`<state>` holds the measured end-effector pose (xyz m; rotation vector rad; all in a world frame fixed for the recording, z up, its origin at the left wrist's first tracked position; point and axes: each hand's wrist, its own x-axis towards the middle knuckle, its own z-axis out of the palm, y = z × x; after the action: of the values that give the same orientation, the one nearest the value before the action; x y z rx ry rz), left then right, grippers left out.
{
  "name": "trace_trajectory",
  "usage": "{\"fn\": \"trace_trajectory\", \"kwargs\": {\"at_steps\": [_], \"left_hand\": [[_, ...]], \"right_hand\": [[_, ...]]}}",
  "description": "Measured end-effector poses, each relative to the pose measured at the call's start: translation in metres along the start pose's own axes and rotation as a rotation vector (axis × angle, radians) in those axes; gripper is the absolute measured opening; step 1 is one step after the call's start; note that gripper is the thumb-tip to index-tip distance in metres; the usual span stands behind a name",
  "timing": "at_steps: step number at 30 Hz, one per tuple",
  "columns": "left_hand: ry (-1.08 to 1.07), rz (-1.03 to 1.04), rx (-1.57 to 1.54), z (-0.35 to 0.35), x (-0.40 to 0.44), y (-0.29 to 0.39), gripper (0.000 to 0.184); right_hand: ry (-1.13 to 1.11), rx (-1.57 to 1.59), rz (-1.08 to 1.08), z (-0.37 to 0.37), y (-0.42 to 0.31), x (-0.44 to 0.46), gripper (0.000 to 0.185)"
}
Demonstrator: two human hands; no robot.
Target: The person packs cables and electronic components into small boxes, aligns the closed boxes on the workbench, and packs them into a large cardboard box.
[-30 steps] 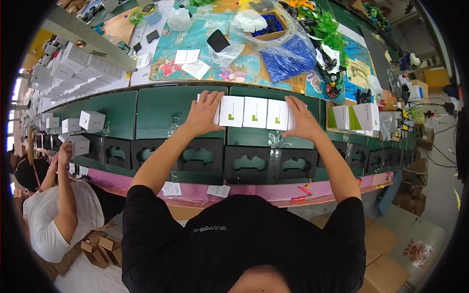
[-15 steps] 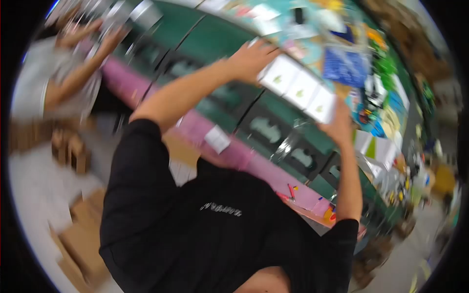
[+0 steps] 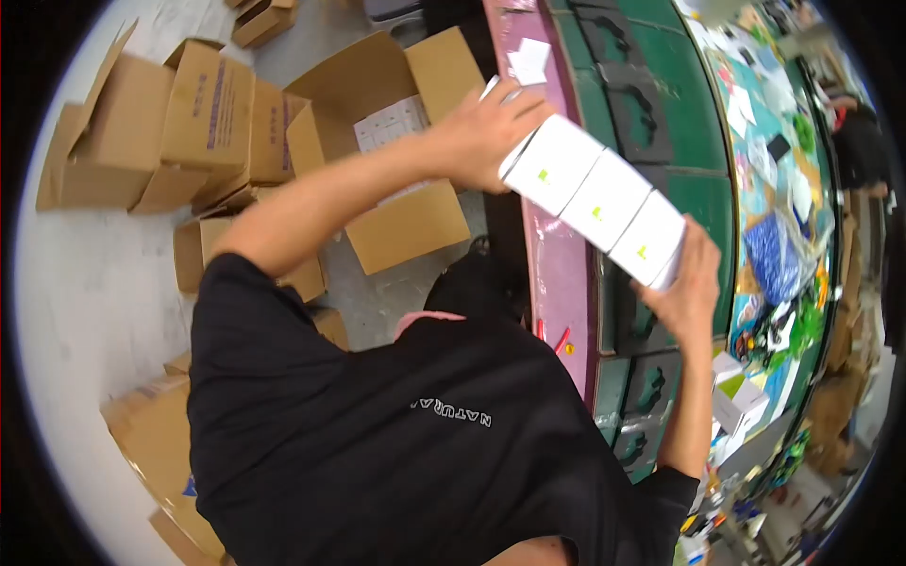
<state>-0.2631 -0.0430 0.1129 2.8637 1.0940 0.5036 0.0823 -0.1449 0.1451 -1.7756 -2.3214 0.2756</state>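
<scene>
I see my view swing hard round, and the row of white boxes (image 3: 607, 200) comes with it. It no longer lies square to the green bench surface (image 3: 706, 217); it now slants across the pink near edge (image 3: 562, 274), one end jutting past that edge. The left hand (image 3: 486, 137) grips this end and the right hand (image 3: 689, 288) clamps the other, which shows against the black foam trays (image 3: 630, 151). Three logo faces show, pressed side by side without a gap (I can't tell whether another box hides under the left fingers).

The swing also brings an open carton (image 3: 408, 226) into my view, beside the bench's near edge, with something white inside. To my eye, the work is now carrying, and the row depends wholly on even squeeze from both ends.
</scene>
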Motion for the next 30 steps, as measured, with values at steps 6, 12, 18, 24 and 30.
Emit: {"fn": "trace_trajectory", "kwargs": {"at_steps": [6, 12, 18, 24, 30], "left_hand": [[-0.113, -0.485, -0.195, 0.033, -0.193, 0.043, 0.085], [-0.249, -0.810, -0.435, 0.061, -0.306, 0.067, 0.091], [-0.201, -0.846, -0.520, 0.075, -0.387, -0.025, 0.090], [-0.073, -0.810, -0.316, 0.099, -0.437, -0.170, 0.088], [-0.063, -0.901, -0.160, 0.136, -0.437, -0.312, 0.088]], "right_hand": [[-0.278, 0.006, -0.223, 0.070, -0.084, 0.003, 0.098], [-0.593, -0.072, -0.306, 0.136, -0.146, 0.014, 0.098], [-0.721, -0.181, -0.274, 0.194, -0.245, 0.075, 0.104], [-0.573, -0.106, -0.367, 0.289, -0.315, 0.175, 0.103], [-0.415, -0.065, -0.566, 0.400, -0.322, 0.321, 0.105]]}}
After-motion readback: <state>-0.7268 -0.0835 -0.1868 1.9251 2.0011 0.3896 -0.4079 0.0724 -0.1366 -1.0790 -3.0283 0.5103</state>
